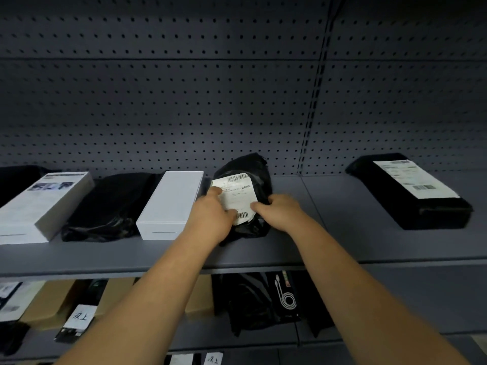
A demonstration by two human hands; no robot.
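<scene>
Currently, the black parcel (246, 167) is found on the upper shelf (316, 233). The white box (168, 204) lies just to its left and a long black package (411, 206) lies well apart to its right. Its far end is near the pegboard panel (184, 101).

The parcel is held from both sides. The left hand (210, 214) is curled over its left edge, with a finger and the thumb set on the white label (237, 192). The right hand (280, 209) is wrapped round the right edge, with the thumb pressed near the label's lower corner. Neither hand is spread flat; both are closed on the parcel. Whether the parcel is raised clear of the shelf cannot be told.

Risks, as judged:
- The wrapping appears to be slack, glossy film, so the contents may slide inside if the parcel is lifted by the film alone.
- The label looks curled at its lower edge and may be creased or peeled by thumb pressure.
- The white box may be nudged out of line by the left knuckles.
- A tear may be started if the film is pulled sideways.
</scene>
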